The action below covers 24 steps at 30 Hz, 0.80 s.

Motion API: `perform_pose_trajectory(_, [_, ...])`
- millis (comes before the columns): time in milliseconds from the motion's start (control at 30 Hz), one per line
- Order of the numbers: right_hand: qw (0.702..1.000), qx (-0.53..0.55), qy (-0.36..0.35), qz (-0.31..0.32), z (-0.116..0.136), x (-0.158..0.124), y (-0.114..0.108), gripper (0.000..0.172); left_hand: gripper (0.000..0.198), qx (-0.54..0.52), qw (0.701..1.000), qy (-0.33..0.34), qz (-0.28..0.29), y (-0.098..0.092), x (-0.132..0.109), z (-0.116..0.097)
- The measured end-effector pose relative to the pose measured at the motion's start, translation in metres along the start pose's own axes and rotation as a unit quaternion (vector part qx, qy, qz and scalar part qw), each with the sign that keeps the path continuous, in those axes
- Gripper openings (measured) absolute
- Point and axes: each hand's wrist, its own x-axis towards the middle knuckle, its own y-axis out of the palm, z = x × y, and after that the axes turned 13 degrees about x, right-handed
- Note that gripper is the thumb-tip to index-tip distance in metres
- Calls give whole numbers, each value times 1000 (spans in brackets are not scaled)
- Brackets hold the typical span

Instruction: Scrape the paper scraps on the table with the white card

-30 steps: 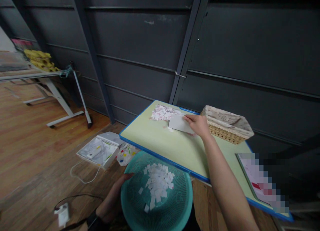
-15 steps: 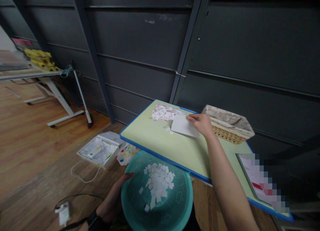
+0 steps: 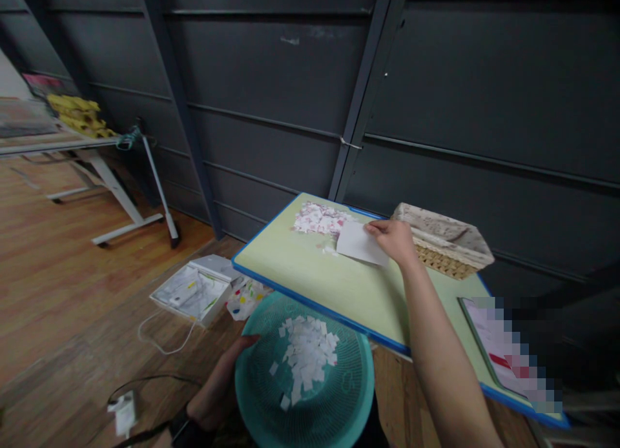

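Observation:
My right hand [image 3: 391, 236] pinches the upper right corner of a white sheet of paper or card [image 3: 359, 243] over the pale green tabletop [image 3: 290, 267]. Just left of the sheet lies a heap of small white and pinkish paper pieces [image 3: 317, 218], with a few loose bits in front. Low in view, my left hand [image 3: 227, 370] grips the left rim of a teal plastic colander [image 3: 349, 396], its thumb over the edge and its other fingers hidden beneath. Many small white paper squares [image 3: 310, 354] are gathered inside the colander.
A wicker basket [image 3: 443, 261] with a cloth lining stands at the table's back right. A clipboard [image 3: 494, 351] lies at the right edge, partly blurred out. On the floor are a white box [image 3: 194, 293], a patterned bag [image 3: 247, 297] and a power strip [image 3: 123, 412].
My right hand and the sheet have moved slightly to the right, away from the paper heap. My left hand and the colander have stayed in place.

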Motion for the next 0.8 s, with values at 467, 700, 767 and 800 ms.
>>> perform_pose_trajectory(467, [1000,16,-16,6,5,1,9,30,17,11,1000,-2,-6,-1,0,1])
perform_pose_trajectory(700, [999,35,-16,15,5,0,9,29,20,10,1000,3,10,-3,2,5])
perform_pose_trajectory(767, [999,38,-16,13,6,0,10,30,19,8,1000,5,6,-2,2,4])
perform_pose_trajectory(800, [999,40,-16,15,7,0,10,30,17,10,1000,8,1,-2,2,4])
